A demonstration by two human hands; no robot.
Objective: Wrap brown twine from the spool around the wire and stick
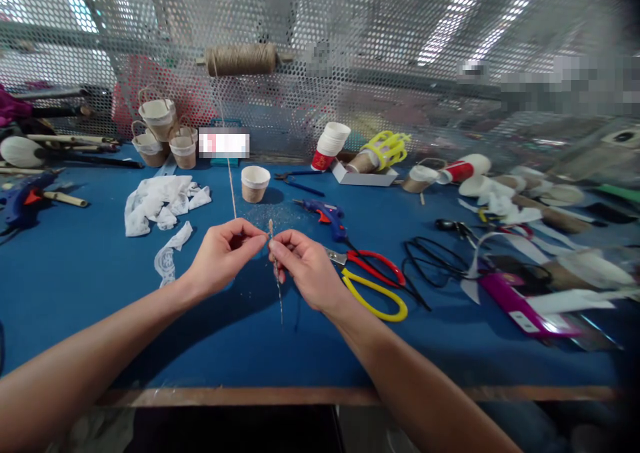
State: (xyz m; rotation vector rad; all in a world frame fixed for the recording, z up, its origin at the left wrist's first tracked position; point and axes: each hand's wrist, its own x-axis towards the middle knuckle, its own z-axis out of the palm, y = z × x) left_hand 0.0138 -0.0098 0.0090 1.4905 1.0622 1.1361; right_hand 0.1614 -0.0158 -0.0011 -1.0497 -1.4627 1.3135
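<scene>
My left hand [225,253] is closed in a pinch, with the twine [231,186] running down from above into its fingers. Close beside it, my right hand [305,266] grips a thin, wire-like stem [279,286]. The stem stands nearly upright, its tan tip showing above the fingers and its narrow end hanging below. Whether the twine touches the stem is hidden by the fingertips. Overhead, the twine comes off a brown spool [241,60] mounted on a rod. Just beyond my hands stands a small brown cup with a white lace rim [255,185].
A blue glue gun [327,216] and red-and-yellow-handled scissors [375,286] lie right of my hands, near black cables [433,259]. White lace [163,203] lies left. Lace-rimmed baskets [159,129], pliers [303,181] and stacked paper cups [330,146] stand or lie farther back.
</scene>
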